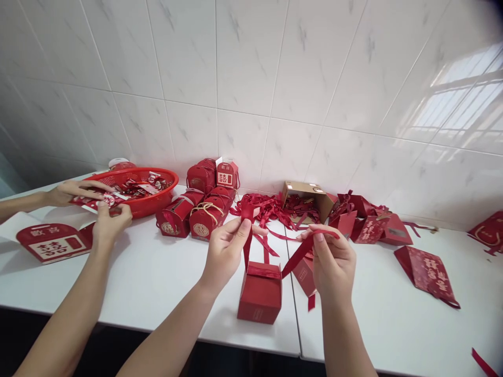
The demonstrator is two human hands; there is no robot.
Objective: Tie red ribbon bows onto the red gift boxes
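While the red gift box [259,298] rests on the desk [365,298], left hand [225,250] and right hand [334,257] each pinch its ribbon [299,257], fingers [243,230] closed. Ribbon looks soft, slippery: hold near ends; box likely light, crushable.

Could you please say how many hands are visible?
4: the wearer's left hand and right hand, holding red ribbon above the small box; a co-worker's far hand and near hand at the basket.

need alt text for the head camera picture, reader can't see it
A person's left hand and right hand hold up red ribbon from a small red box on a white table. To the left, another person's hands hold red packets by a red basket; more red boxes and loose ribbons lie along a tiled wall.
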